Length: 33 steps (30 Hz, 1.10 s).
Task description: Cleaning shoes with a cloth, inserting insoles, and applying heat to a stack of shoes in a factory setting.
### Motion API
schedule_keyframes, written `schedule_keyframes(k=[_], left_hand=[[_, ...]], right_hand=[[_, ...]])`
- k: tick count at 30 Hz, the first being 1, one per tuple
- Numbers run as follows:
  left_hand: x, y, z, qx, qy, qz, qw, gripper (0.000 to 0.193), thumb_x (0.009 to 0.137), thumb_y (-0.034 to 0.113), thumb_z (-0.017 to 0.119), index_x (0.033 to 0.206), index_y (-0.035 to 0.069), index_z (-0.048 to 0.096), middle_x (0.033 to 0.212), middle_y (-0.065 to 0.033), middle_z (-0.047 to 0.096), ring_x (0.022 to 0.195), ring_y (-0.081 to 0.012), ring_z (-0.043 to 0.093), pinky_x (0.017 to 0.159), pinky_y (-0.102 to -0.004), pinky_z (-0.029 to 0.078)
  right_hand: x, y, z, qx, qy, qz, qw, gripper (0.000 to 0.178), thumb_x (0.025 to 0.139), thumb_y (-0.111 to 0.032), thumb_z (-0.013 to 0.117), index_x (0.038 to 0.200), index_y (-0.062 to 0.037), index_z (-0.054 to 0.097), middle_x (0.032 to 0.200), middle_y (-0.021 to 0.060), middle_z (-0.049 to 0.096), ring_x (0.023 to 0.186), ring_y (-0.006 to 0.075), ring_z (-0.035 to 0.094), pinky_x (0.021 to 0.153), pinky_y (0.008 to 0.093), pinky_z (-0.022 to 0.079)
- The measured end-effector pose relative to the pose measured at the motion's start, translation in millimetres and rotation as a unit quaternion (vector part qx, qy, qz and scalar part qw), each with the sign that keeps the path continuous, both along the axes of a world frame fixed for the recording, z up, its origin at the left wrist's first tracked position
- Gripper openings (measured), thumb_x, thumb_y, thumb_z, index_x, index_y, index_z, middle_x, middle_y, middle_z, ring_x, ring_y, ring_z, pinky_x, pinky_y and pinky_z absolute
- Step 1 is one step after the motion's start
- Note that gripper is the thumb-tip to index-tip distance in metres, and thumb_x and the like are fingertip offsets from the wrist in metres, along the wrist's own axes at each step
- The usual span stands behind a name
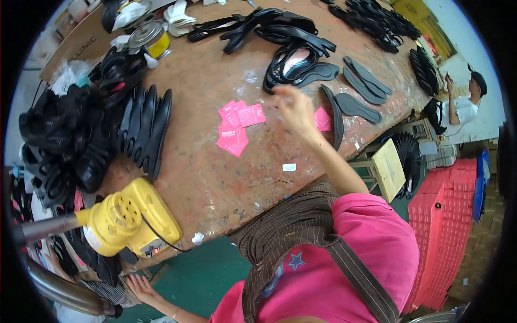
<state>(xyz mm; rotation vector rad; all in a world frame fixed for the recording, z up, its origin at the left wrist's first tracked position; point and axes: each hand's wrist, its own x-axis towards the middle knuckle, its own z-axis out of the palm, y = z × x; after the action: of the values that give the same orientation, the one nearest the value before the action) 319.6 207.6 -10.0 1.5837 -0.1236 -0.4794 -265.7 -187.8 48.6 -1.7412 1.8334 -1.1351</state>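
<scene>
My right hand (296, 110) is over the table, slightly blurred, its fingers loosely bent and apart with nothing visible in them. Its fingertips are close to the lower end of a black sandal (268, 81); I cannot tell whether they touch. Pink printed cards (232, 141) lie fanned out to the left of this hand, and another pink card (322, 119) is on its right, beside a dark sole (332, 116). Low at the left, below the table edge, my left hand (141, 288) has its fingers spread and holds nothing, near a dark patterned cloth (107, 292).
Grey insoles (360, 107) lie at the right. Black sandals (145, 129) are piled at the left, behind a yellow machine (132, 218). A can (151, 39) stands at the far left. Red stacked boxes (441, 226) and a wooden stool (389, 169) flank the right side; a person (466, 107) sits beyond.
</scene>
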Motion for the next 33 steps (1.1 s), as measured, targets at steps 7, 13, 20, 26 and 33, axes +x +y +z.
schedule_keyframes(k=[7, 13, 20, 26, 33], left_hand=[[-186.4, -11.3, -33.6, 0.168, -0.186, 0.020, 0.968, 0.026, 0.094, 0.009, 0.052, 0.118, 0.003, 0.062, 0.094, -0.0052, 0.063, 0.059, -0.0071, 0.046, 0.047, -0.0189, 0.034], [-320.8, -103.5, 7.1, 0.069, -0.041, -0.390, 0.917, 0.028, 0.099, 0.009, 0.055, 0.124, -0.004, 0.055, 0.098, -0.0118, 0.068, 0.070, -0.0122, 0.062, 0.058, -0.0224, 0.048], [-376.4, -271.5, 71.1, -0.146, 0.489, -0.468, 0.721, 0.081, 0.094, 0.062, 0.047, 0.149, 0.004, 0.032, 0.141, -0.0193, 0.048, 0.122, -0.0326, 0.055, 0.091, -0.0476, 0.053], [-345.5, -292.4, 46.4, -0.122, 0.377, -0.405, 0.824, 0.066, 0.096, 0.056, 0.051, 0.140, 0.006, 0.046, 0.132, -0.0108, 0.057, 0.116, -0.0250, 0.059, 0.099, -0.0405, 0.049], [-358.2, -329.5, 79.6, 0.092, -0.277, -0.438, 0.850, 0.057, 0.097, 0.033, 0.058, 0.142, 0.001, 0.043, 0.134, -0.0149, 0.054, 0.119, -0.0269, 0.056, 0.101, -0.0375, 0.044]], right_hand=[[-61.7, -83.5, -24.0, 0.033, 0.047, 0.013, 0.998, 0.029, 0.079, -0.033, 0.075, 0.092, -0.0067, 0.076, 0.093, 0.0142, 0.071, 0.094, 0.0301, 0.066, 0.082, 0.0385, 0.051], [-77.5, -115.0, 22.6, -0.230, -0.284, -0.014, 0.931, 0.016, 0.087, -0.014, 0.072, 0.088, 0.0013, 0.067, 0.082, 0.0031, 0.064, 0.076, 0.0094, 0.061, 0.071, 0.0271, 0.050], [-2.5, 18.6, 61.2, -0.297, -0.105, 0.329, 0.890, 0.015, 0.070, -0.013, 0.073, 0.082, -0.0063, 0.066, 0.105, 0.0106, 0.064, 0.102, 0.0300, 0.060, 0.089, 0.0406, 0.049], [23.1, 80.9, 40.1, -0.210, -0.114, 0.483, 0.843, 0.014, 0.075, -0.014, 0.073, 0.078, -0.0051, 0.063, 0.099, 0.0096, 0.063, 0.101, 0.0288, 0.062, 0.088, 0.0413, 0.050], [1.5, 66.5, 7.9, -0.053, -0.228, 0.283, 0.930, 0.012, 0.084, -0.011, 0.068, 0.089, -0.0002, 0.067, 0.097, 0.0145, 0.067, 0.094, 0.0312, 0.064, 0.084, 0.0402, 0.051]])
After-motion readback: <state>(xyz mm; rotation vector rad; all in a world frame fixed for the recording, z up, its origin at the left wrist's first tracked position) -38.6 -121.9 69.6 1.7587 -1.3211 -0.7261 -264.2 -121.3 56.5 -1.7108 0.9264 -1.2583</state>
